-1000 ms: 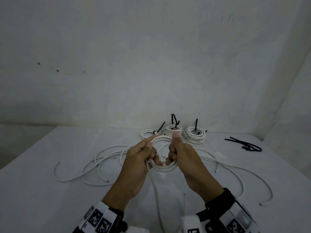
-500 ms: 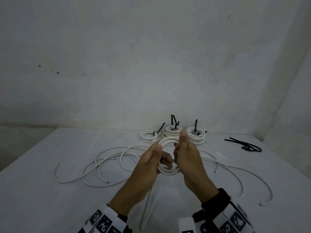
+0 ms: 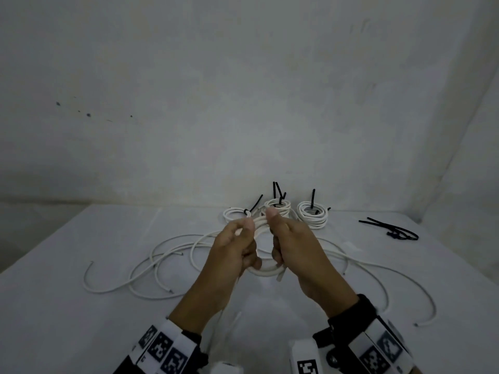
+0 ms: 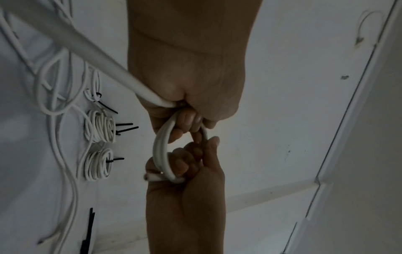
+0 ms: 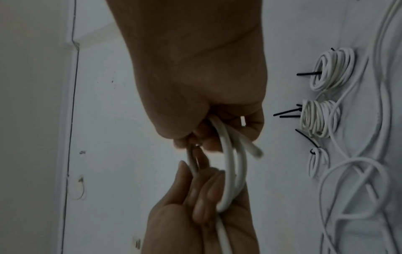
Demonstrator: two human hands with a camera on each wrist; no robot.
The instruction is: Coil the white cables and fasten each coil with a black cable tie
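The left hand (image 3: 232,249) and right hand (image 3: 294,247) both grip the white cable coil (image 3: 266,271); three tied coils (image 3: 313,215) lie at 12 o'clock

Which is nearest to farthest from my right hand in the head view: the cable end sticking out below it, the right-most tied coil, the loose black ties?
From the right hand:
1. Cable end, just below the fingers.
2. Right-most tied coil, behind it.
3. Loose black ties, far right.
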